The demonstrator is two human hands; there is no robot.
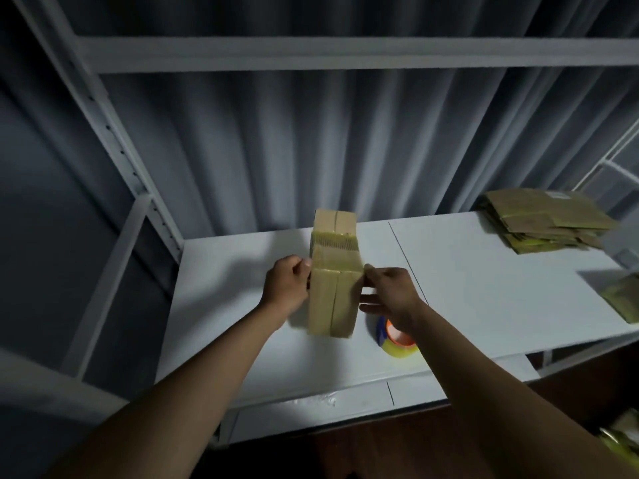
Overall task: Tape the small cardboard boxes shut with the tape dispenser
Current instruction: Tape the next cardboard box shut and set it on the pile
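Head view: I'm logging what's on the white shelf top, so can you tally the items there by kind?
Assembled cardboard boxes: 2, near box held between left hand and right hand, far box behind it
Tape dispenser: 1
Piles of flattened cardboard: 2, back right pile, right-edge pile
Total: 5

At frame centre I see the small brown cardboard box (332, 299) on the white metal shelf (466, 288), with a second brown cardboard box (334, 224) directly behind it. My left hand (287, 285) is at its left side, my right hand (389, 295) at its right. The roll-type tape dispenser (397, 340) lies lower right of the box. A stack of flattened cardboard sheets (543, 219) occupies the shelf's upper right.
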